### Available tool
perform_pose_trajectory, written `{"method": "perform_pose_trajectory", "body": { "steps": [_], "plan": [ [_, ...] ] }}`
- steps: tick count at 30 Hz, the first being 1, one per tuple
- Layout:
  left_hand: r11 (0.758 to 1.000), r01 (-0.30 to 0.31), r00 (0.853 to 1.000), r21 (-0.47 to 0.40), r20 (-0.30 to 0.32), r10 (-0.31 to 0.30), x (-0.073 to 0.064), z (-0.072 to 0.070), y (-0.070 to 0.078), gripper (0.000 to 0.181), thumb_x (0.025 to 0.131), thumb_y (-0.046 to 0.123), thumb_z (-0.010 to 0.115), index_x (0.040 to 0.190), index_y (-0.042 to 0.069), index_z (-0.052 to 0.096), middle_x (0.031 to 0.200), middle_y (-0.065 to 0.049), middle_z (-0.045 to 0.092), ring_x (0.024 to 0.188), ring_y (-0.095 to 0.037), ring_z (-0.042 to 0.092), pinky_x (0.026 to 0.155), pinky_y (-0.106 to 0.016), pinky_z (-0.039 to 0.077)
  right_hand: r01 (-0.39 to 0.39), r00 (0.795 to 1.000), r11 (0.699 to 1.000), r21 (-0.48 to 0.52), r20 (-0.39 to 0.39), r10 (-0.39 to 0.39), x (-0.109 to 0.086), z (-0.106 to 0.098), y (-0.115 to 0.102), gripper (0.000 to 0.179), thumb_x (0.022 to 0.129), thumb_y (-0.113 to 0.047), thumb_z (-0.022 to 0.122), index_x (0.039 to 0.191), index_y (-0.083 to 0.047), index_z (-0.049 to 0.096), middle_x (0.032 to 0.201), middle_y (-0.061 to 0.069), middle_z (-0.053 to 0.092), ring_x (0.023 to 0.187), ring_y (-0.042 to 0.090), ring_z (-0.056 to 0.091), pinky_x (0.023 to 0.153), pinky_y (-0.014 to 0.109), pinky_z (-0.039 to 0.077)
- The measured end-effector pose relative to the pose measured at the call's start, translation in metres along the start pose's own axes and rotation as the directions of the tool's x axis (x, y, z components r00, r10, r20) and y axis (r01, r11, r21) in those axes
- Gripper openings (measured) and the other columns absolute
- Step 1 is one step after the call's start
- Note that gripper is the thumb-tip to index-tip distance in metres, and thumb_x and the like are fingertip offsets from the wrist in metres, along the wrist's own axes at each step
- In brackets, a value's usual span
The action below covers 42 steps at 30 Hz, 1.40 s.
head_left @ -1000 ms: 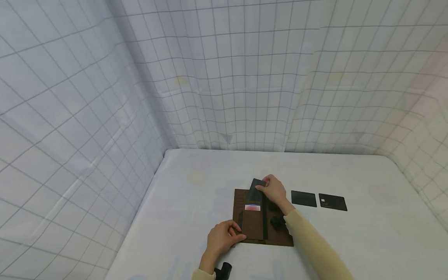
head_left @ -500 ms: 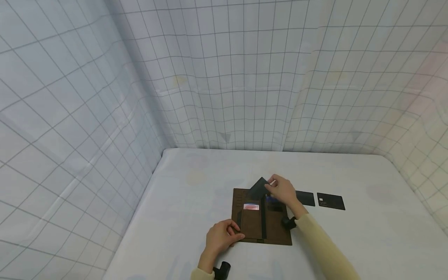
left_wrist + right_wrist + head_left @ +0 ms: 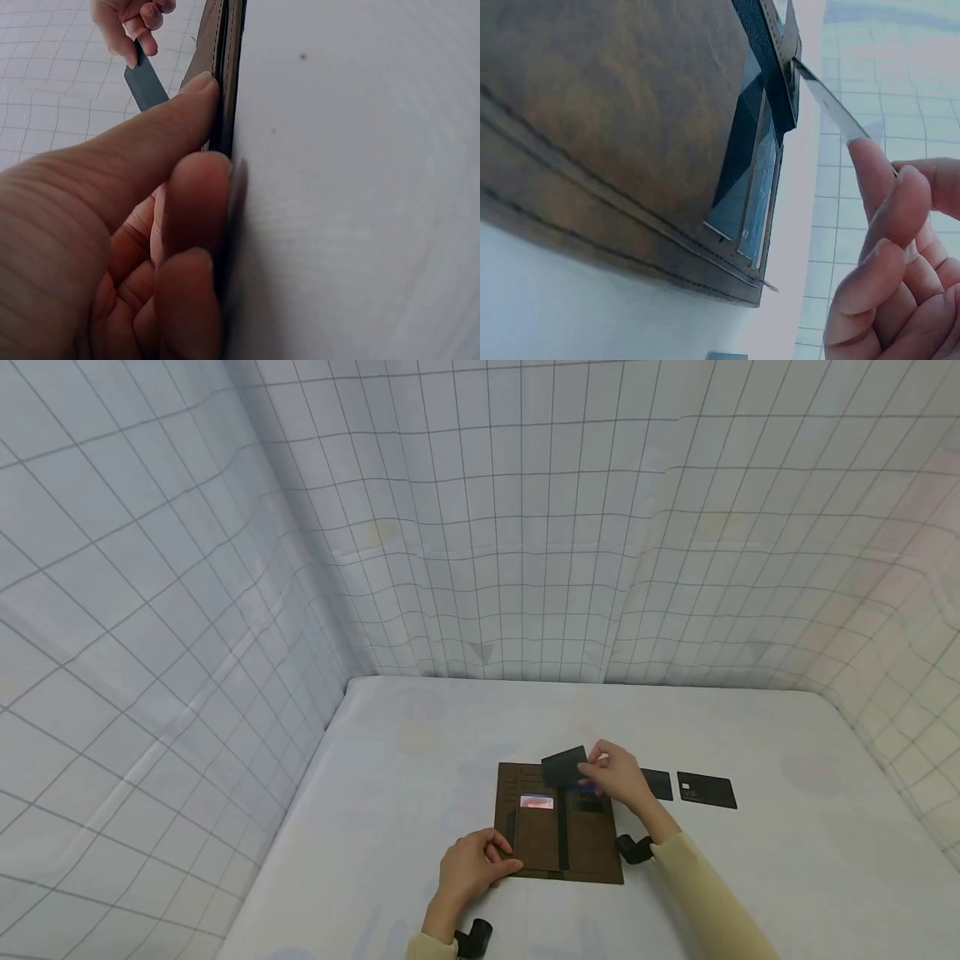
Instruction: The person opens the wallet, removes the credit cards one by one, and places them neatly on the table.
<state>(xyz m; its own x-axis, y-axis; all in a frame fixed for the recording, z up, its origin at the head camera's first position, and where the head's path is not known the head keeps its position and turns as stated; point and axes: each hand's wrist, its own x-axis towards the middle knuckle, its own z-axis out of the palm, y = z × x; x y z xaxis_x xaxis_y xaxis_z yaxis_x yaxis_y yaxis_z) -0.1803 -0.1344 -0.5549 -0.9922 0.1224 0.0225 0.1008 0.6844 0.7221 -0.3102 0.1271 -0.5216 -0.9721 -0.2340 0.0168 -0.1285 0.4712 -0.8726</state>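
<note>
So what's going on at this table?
A person has a brown stitched wallet open on the white table. Their left hand holds its near-left corner; their right hand pinches a dark card at the wallet's far edge. I can't tell if card and wallet touch. A pink-and-white card shows in the left pocket. To the right lie a black VIP card and a second black card, partly behind the right hand.
</note>
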Motion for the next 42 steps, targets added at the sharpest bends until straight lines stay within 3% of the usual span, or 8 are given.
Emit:
{"method": "perform_pose_trajectory", "body": {
  "steps": [8,16,19,23,30,42],
  "plan": [
    [1.0,0.01,1.0,0.0,0.0,-0.01,0.0,0.0,0.0,0.022,0.077,0.039,0.078,0.082,0.022,0.064,0.053,0.014,0.05,0.043,-0.005,0.046,0.048,-0.025,0.037,-0.001,0.999,0.997,0.071,-0.05,0.004,-0.008,-0.011,0.004,0.017,0.09,-0.013,0.066,0.088,-0.003,0.052,0.074,0.01,0.07,0.05,0.027,0.058,0.048,0.03,0.043],
    [1.0,0.012,1.0,0.004,0.0,-0.012,0.001,0.001,-0.001,0.023,0.077,0.038,0.078,0.082,0.022,0.064,0.052,0.014,0.05,0.043,-0.005,0.046,0.049,-0.025,0.037,-0.081,0.986,0.983,0.165,-0.13,0.103,-0.018,-0.034,0.004,0.021,0.09,-0.017,0.066,0.091,-0.002,0.051,0.082,0.017,0.07,0.046,0.02,0.051,0.048,0.03,0.044],
    [1.0,0.011,1.0,0.005,0.002,-0.011,0.001,0.001,-0.001,0.023,0.077,0.039,0.078,0.082,0.022,0.064,0.052,0.014,0.05,0.043,-0.005,0.046,0.048,-0.025,0.037,-0.094,0.978,0.978,0.187,-0.166,0.125,-0.024,-0.044,0.004,0.023,0.09,-0.018,0.066,0.092,-0.001,0.051,0.082,0.016,0.07,0.046,0.023,0.051,0.048,0.032,0.043],
    [1.0,0.012,1.0,-0.001,0.002,-0.012,0.001,0.0,-0.001,0.023,0.076,0.039,0.078,0.082,0.022,0.064,0.052,0.013,0.05,0.042,-0.005,0.046,0.048,-0.025,0.037,-0.074,0.97,0.977,0.199,-0.213,0.117,-0.031,-0.059,0.005,0.024,0.09,-0.018,0.067,0.094,0.0,0.051,0.081,0.013,0.071,0.048,0.028,0.052,0.047,0.032,0.043],
    [1.0,0.016,1.0,-0.005,0.005,-0.016,0.001,0.0,0.0,0.023,0.076,0.038,0.078,0.081,0.022,0.063,0.053,0.013,0.051,0.042,-0.005,0.046,0.048,-0.025,0.037,-0.049,0.95,0.976,0.212,-0.292,0.112,-0.049,-0.085,0.0,0.026,0.091,-0.019,0.066,0.095,0.002,0.052,0.083,0.017,0.07,0.045,0.02,0.052,0.045,0.029,0.04],
    [1.0,-0.007,1.0,-0.013,-0.01,0.007,0.0,-0.002,0.002,0.024,0.076,0.037,0.079,0.081,0.02,0.064,0.053,0.013,0.05,0.042,-0.004,0.045,0.048,-0.024,0.036,-0.043,0.901,0.982,0.185,-0.416,0.118,-0.078,-0.128,0.006,0.021,0.092,-0.019,0.064,0.091,-0.002,0.051,0.068,-0.007,0.069,0.044,0.015,0.052,0.048,0.024,0.043]
  ]
}}
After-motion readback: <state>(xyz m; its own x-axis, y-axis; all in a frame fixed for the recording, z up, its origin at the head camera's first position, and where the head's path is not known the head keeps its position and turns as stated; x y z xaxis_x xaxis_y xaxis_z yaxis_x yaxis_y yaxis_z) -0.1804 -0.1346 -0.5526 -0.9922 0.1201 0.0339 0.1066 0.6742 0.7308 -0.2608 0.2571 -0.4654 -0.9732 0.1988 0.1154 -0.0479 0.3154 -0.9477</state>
